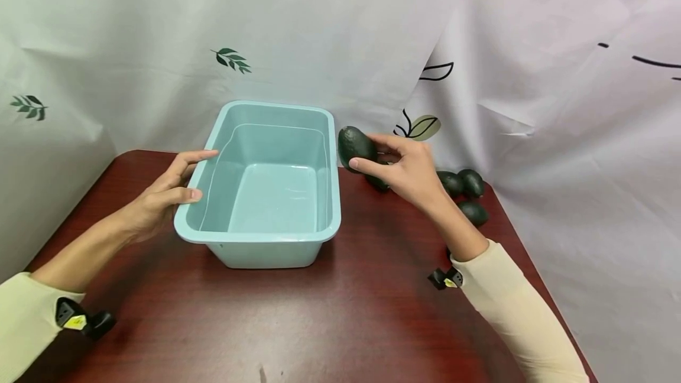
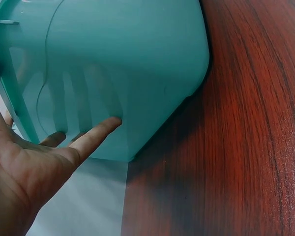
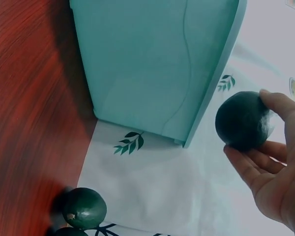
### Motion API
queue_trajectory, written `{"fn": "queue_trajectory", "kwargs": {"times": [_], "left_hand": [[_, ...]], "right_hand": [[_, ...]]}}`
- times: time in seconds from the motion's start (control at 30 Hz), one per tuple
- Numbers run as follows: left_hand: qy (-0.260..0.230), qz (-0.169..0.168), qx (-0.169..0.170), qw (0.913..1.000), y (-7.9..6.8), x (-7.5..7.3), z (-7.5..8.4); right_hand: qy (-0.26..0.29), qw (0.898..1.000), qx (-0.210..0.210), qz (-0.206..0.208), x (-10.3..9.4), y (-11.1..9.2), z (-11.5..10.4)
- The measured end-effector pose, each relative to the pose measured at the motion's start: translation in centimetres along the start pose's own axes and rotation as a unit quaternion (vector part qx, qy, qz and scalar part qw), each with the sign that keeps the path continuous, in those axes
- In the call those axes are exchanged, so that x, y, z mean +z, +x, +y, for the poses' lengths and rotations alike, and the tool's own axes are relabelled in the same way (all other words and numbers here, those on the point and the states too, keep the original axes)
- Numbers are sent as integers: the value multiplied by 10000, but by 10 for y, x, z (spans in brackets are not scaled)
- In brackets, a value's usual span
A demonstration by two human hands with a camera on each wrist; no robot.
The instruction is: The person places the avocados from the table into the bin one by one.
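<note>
A light blue plastic basin (image 1: 258, 237) stands on the table, its inside bare in the head view. My left hand (image 1: 156, 198) holds its left rim, thumb and index finger over the edge. In the left wrist view the other fingers (image 2: 96, 135) lie against the outer wall. Beside the right rim, my right hand (image 1: 407, 167) grips a dark green avocado (image 1: 355, 148) between thumb and fingers. The right wrist view shows this avocado (image 3: 241, 120) raised, level with the basin's rim. Another avocado (image 1: 376, 182) lies on the table, partly hidden behind the right hand.
Several more avocados (image 1: 472, 213) lie near the table's right edge, some partly covered by the right forearm. The dark red wooden table (image 1: 372, 312) extends in front of the basin. A pale curtain (image 1: 330, 28) with leaf prints hangs behind and at both sides.
</note>
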State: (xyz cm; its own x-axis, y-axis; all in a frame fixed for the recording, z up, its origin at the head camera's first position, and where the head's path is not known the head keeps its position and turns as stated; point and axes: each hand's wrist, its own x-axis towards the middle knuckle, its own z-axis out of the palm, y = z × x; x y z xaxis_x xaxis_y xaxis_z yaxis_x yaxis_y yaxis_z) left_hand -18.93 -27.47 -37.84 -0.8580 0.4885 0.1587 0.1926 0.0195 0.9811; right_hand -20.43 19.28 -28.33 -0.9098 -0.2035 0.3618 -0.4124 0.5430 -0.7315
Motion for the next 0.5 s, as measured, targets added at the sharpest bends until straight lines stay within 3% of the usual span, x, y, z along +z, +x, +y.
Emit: {"fn": "queue_trajectory", "kwargs": {"times": [0.5], "left_hand": [[-3, 66, -45, 10000, -1, -3, 0]], "right_hand": [[321, 9985, -447, 59, 14, 6, -11]]}}
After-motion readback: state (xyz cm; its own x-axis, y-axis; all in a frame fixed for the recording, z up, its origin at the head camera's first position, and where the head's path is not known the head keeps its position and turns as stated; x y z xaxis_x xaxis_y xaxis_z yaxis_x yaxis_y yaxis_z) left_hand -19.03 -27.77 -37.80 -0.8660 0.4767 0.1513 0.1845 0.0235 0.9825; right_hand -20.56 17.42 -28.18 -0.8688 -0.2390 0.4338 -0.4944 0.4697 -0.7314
